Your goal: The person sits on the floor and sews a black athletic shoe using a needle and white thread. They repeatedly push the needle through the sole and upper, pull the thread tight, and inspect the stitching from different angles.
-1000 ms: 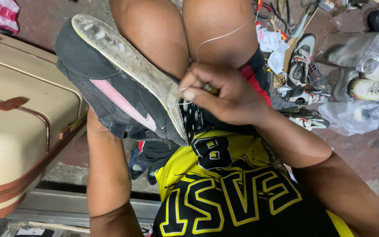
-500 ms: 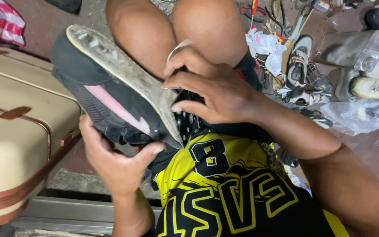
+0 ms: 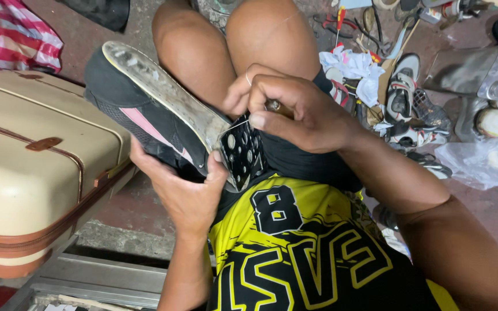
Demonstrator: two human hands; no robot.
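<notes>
1. My right hand [image 3: 301,115] has its grip clenched around a small brown-handled tool [image 3: 275,106], pinched between thumb and forefinger; its working end is hidden behind the fingers, so I cannot tell what kind of tip it has.
2. A thin thread [image 3: 248,78] loops over that hand near the knuckles, and I cannot see where it ends.
3. My left hand [image 3: 188,190] is grasping the black shoe [image 3: 139,109] from below, fingers wrapped around its heel end, sole turned up and tilted to the far left across my lap.
4. The tool meets the shoe at the near end of the worn pale sole [image 3: 162,92], just beside a dark patterned part [image 3: 243,152] with pale dots.
5. I judge the stitching at this end to be under way; the rest of the sole edge, running to the far left, shows no fresh thread that I can make out, so most of it looks left to do.
6. A cream suitcase [image 3: 30,167] lies to the left; on the floor at the far right lie loose shoes [image 3: 404,98], white rags [image 3: 347,66] and hand tools [image 3: 341,20].
</notes>
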